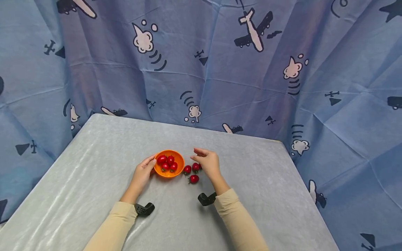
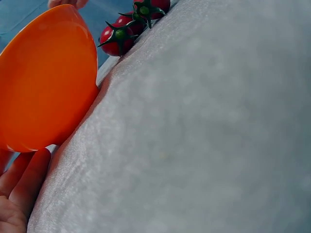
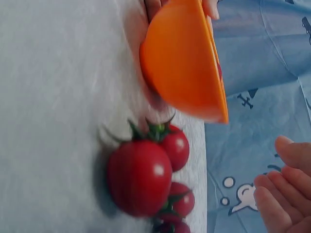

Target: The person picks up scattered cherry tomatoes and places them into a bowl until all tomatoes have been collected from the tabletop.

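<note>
My left hand (image 1: 142, 174) holds an orange bowl (image 1: 168, 175) by its left side, the thumb at the rim and the fingers (image 2: 31, 177) against the lower side. Several red cherry tomatoes (image 1: 170, 160) lie inside the bowl. Right of it, several more tomatoes with green stems (image 1: 194, 179) rest on the table, one partly hidden behind my right hand (image 1: 208, 164). That hand hovers above and beside these tomatoes, thumb and fingers apart and slightly bent, nothing between them. In the right wrist view, a large tomato (image 3: 139, 178) lies closest to the camera.
A pale grey cloth covers the table (image 1: 257, 181). Behind and beside it hangs a blue curtain (image 1: 176, 69) printed with airplanes and clouds. Black camera mounts (image 1: 207, 199) sit on both wrists.
</note>
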The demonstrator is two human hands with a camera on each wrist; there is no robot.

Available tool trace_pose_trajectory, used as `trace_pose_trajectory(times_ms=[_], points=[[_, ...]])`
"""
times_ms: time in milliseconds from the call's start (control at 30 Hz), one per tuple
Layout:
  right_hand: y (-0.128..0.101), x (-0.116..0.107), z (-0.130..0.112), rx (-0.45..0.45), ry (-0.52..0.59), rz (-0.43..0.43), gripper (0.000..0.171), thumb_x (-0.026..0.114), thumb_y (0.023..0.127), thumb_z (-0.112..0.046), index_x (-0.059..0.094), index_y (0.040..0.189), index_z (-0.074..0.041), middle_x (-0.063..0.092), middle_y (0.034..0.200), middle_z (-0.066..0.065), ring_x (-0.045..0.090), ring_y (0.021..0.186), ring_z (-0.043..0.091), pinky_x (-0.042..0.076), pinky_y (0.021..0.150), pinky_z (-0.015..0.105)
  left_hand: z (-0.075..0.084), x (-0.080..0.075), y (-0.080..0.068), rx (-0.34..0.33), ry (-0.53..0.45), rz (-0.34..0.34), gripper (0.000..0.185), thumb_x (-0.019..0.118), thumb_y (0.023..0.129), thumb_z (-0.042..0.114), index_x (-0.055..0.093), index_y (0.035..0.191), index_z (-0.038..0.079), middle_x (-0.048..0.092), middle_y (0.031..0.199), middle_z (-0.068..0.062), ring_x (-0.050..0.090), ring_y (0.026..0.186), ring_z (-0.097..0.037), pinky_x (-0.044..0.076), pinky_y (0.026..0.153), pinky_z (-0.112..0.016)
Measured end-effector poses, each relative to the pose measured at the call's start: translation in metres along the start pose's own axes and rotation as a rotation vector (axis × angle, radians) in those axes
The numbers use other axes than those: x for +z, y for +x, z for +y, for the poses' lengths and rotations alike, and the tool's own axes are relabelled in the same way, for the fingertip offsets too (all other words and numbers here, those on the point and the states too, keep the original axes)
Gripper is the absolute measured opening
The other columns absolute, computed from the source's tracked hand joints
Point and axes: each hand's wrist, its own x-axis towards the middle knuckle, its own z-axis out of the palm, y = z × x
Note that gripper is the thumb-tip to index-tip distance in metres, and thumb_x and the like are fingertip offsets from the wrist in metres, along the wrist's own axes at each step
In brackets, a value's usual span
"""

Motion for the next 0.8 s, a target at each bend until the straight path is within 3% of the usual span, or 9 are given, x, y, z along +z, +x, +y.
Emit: trace_pose_trajectory(times_ms=[200,400,800], points=[[-0.001,-0.009,0.009,0.033,0.004,-0.019,0.036,0.077,0.083,-0.007,0.073,0.118,-0.002,0.072,0.119,0.017,0.069,0.111,0.029,0.059,0.089,0.033,0.000,0.000,0.000,-0.011,-0.004,0.000,0.046,0.050,0.105,0.026,0.049,0.146,0.005,0.051,0.149,-0.015,0.059,0.102,0.011,0.050,0.086,-0.009],[0.000,-0.018,0.021,0.040,-0.006,0.018,0.038,0.078,0.083,-0.007,0.071,0.119,0.000,0.072,0.117,0.018,0.072,0.102,0.026,0.060,0.084,0.033,0.001,-0.001,-0.001,-0.012,0.000,-0.002,0.046,0.050,0.105,0.027,0.050,0.146,0.006,0.051,0.149,-0.014,0.059,0.103,0.011,0.050,0.086,-0.009],[0.008,-0.039,0.040,0.068,-0.032,0.088,0.042,0.079,0.081,-0.010,0.070,0.122,0.000,0.071,0.121,0.015,0.066,0.117,0.028,0.057,0.094,0.040,0.002,0.001,-0.001,-0.012,-0.003,0.004,0.045,0.050,0.105,0.025,0.049,0.145,0.005,0.051,0.149,-0.016,0.059,0.103,0.010,0.050,0.086,-0.009]])
